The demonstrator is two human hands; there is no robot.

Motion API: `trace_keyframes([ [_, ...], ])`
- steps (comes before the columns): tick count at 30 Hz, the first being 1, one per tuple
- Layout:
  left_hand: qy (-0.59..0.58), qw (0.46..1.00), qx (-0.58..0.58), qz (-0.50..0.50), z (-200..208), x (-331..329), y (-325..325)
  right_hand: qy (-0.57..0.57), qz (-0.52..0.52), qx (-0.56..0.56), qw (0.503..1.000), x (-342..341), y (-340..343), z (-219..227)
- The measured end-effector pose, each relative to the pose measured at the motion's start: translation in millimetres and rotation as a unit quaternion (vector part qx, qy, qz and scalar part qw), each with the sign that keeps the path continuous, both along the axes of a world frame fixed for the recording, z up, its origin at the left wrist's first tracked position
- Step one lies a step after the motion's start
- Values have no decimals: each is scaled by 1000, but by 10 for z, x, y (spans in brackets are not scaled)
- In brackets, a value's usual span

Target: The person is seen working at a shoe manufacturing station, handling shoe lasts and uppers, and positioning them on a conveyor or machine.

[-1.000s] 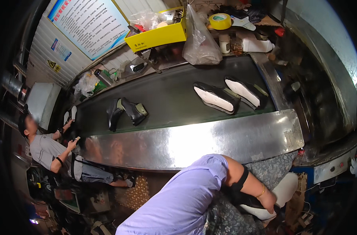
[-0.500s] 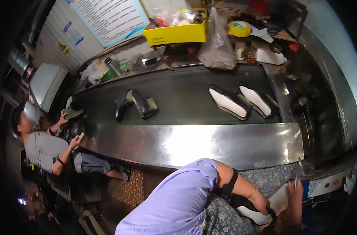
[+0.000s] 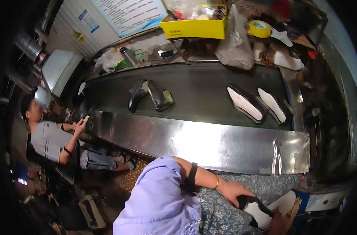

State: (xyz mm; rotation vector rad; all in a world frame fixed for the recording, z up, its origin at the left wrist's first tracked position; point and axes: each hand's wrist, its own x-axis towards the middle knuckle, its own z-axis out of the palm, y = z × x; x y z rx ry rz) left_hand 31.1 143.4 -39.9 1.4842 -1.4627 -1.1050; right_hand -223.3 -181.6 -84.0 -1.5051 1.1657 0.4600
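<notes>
My left hand (image 3: 232,190), on a bare forearm with a gold bangle and a black armband, grips a black shoe with a white sole (image 3: 257,210) that lies on my flowered lap. My right hand (image 3: 276,225) shows only partly at the lower edge, against the toe end of that shoe; its fingers are hidden. A white sole piece (image 3: 285,200) and a brown board (image 3: 294,210) lie just beside it.
A dark conveyor belt (image 3: 202,88) carries a black shoe pair (image 3: 149,96) and two sole-up shoes (image 3: 246,103). Metal pliers (image 3: 277,156) rest on its steel rim (image 3: 194,143). Behind stand a yellow box (image 3: 198,28), plastic bag (image 3: 235,44) and tape roll (image 3: 259,28). A seated co-worker (image 3: 49,137) works at left.
The view has swung, so the belt sits higher and further right. My left hand keeps its hold on the shoe. My right hand has dropped toward the lower edge.
</notes>
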Motion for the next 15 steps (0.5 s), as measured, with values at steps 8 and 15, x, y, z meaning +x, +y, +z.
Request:
trace_keyframes([
  [8, 273, 935, -140, 180, 765, 464, -520, -256, -255, 208, 909, 1208, 1470, 873],
  [15, 689, 624, -209, 304, 524, 530, 23, -300, -41, 173, 937, 1840, 1694, 261],
])
